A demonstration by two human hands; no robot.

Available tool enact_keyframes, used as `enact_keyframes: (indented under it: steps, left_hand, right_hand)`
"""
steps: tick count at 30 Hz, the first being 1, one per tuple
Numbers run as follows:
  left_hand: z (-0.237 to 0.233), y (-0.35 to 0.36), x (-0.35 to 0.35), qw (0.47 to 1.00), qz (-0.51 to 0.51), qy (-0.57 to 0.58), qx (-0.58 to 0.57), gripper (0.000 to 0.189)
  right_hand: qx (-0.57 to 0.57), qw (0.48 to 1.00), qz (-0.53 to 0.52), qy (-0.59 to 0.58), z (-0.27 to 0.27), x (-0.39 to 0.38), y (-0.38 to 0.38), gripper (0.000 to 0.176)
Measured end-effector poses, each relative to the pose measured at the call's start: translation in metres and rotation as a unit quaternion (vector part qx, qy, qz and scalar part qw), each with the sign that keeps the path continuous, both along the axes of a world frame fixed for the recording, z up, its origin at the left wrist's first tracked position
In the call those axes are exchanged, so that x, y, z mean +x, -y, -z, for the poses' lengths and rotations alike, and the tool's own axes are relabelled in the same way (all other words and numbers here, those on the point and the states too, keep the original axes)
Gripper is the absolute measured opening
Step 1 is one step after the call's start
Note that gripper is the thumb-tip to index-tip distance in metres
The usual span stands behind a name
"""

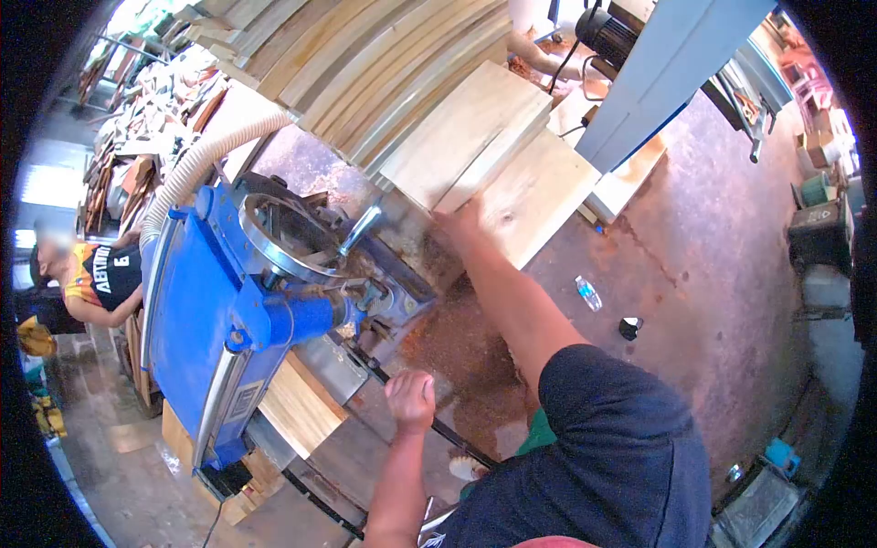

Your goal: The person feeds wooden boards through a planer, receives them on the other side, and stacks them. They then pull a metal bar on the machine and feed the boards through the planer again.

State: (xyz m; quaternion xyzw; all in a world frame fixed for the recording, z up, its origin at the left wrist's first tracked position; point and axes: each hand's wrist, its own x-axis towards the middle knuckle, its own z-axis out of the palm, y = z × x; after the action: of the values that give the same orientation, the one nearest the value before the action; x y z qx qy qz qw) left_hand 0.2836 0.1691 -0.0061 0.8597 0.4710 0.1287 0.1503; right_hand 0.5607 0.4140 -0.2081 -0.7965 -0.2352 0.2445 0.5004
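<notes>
My left hand is curled into a fist beside the blue machine, with nothing visible in it. My right arm reaches forward, and my right hand is at the near corner of a pale wooden board, its fingers closed at the edge and partly blurred. That board lies on top of other boards, with a wider board beside my right hand. A metal handwheel with a handle is on the machine. Another plank sticks out from under the machine.
A tall stack of planks stands ahead. A ribbed hose runs to the machine. Another person is at the far left. A bottle and a small black object lie on the floor. A grey-blue metal beam crosses the upper right.
</notes>
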Motion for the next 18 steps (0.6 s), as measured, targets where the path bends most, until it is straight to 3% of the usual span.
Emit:
enact_keyframes:
  steps: [1,3,5,6,7,8,12,14,16,17,18]
  left_hand:
    - [0.001,0.000,-0.001,1.000,0.003,-0.004,0.010,0.009]
    - [-0.004,0.000,0.001,1.000,0.003,-0.002,0.003,0.010]
    - [-0.006,-0.002,0.000,1.000,0.003,0.001,0.000,0.011]
    - [-0.004,-0.002,0.000,1.000,0.002,0.004,0.006,0.012]
    - [-0.003,0.000,0.003,1.000,0.000,0.010,0.010,0.013]
    - [-0.003,0.002,0.004,1.000,-0.001,0.010,0.013,0.013]
    - [-0.008,0.006,0.004,0.999,-0.008,-0.038,0.010,0.012]
    - [-0.007,0.006,0.000,0.999,-0.009,-0.041,0.002,0.011]
    - [-0.005,0.008,0.000,0.999,-0.010,-0.035,-0.013,0.009]
    - [-0.004,0.009,0.000,1.000,-0.006,-0.027,-0.012,0.009]
    - [-0.005,0.009,0.000,1.000,-0.004,-0.017,0.002,0.010]
  right_hand:
    - [0.002,1.000,0.002,-0.002,0.000,0.005,0.009,0.077]
    - [0.093,0.969,-0.001,-0.228,-0.036,0.027,0.051,0.071]
    - [-0.020,0.965,-0.110,-0.236,-0.034,0.067,0.080,0.061]
    - [-0.014,0.965,-0.110,-0.236,-0.027,0.076,0.077,0.061]
    - [0.079,0.919,-0.045,-0.384,-0.009,0.085,0.073,0.059]
    - [0.166,0.838,0.020,-0.520,-0.013,0.090,0.071,0.057]
    - [0.203,0.858,-0.029,-0.472,-0.048,0.086,0.068,0.042]
    - [0.152,0.870,0.018,-0.468,-0.085,0.086,0.094,0.040]
    - [0.178,0.840,-0.038,-0.511,-0.094,0.096,0.141,0.042]
    - [0.140,0.866,-0.059,-0.477,-0.123,0.095,0.176,0.045]
    - [0.033,0.876,-0.045,-0.479,-0.126,0.101,0.207,0.046]
